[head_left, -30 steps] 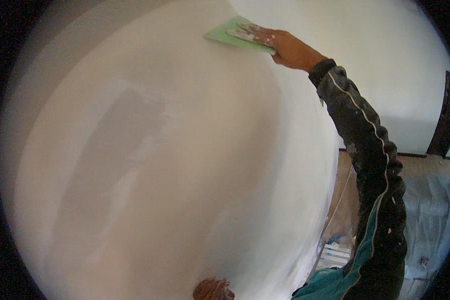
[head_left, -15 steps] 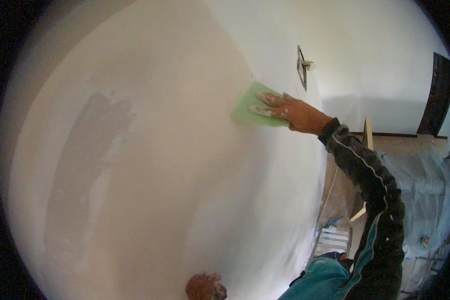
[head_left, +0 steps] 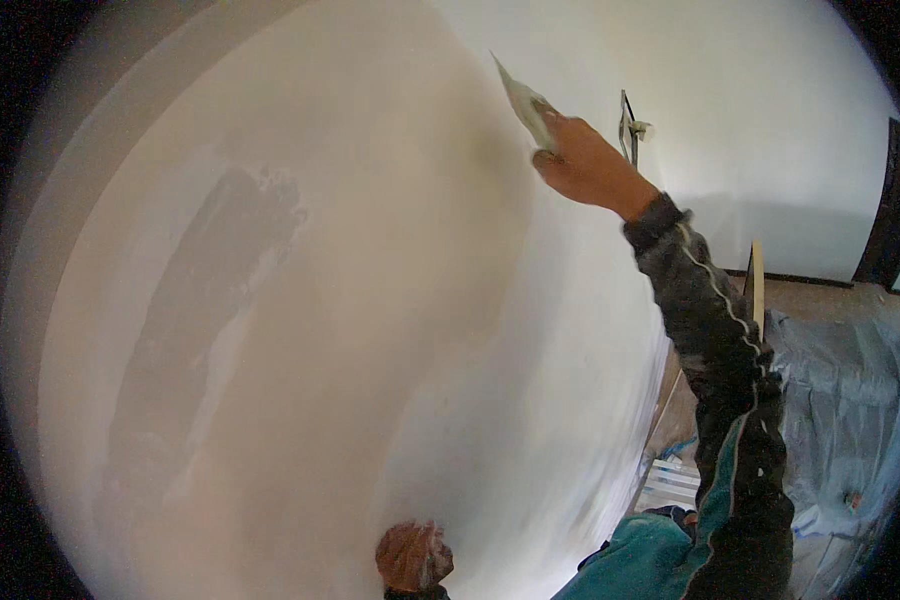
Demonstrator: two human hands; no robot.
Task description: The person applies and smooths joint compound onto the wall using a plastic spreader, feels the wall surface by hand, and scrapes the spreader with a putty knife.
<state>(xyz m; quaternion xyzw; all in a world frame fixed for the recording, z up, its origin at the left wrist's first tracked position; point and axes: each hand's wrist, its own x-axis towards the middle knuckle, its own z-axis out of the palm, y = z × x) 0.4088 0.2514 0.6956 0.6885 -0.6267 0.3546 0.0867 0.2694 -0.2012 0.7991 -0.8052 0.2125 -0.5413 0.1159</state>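
Note:
My right hand [head_left: 592, 165] is raised in front of the wall, fingers closed on a thin pale green sheet [head_left: 527, 108], sandpaper by its look. The sheet is seen nearly edge-on, its pointed corner up toward the wall. Whether it touches the surface I cannot tell. Low in the view, my left hand [head_left: 413, 556] is near the wall, rounded and curled, with whitish dust on it. Anything inside that hand is hidden. The broad wall [head_left: 370, 250] has beige and white areas, and a long grey patch [head_left: 195, 290] runs down its left part.
A fitting on a thin dark frame [head_left: 632, 128] sticks out beyond my right hand. Rightward are a dark upright panel [head_left: 887, 200], a wooden board [head_left: 756, 285] and a plastic-covered bulk [head_left: 840, 420]. A white slatted thing [head_left: 670, 482] stands below by my teal garment [head_left: 635, 555].
My right hand has risen, and its flat, spread fingers have closed on the green sheet, which has tilted from flat against the wall to nearly edge-on. The left hand stays low.

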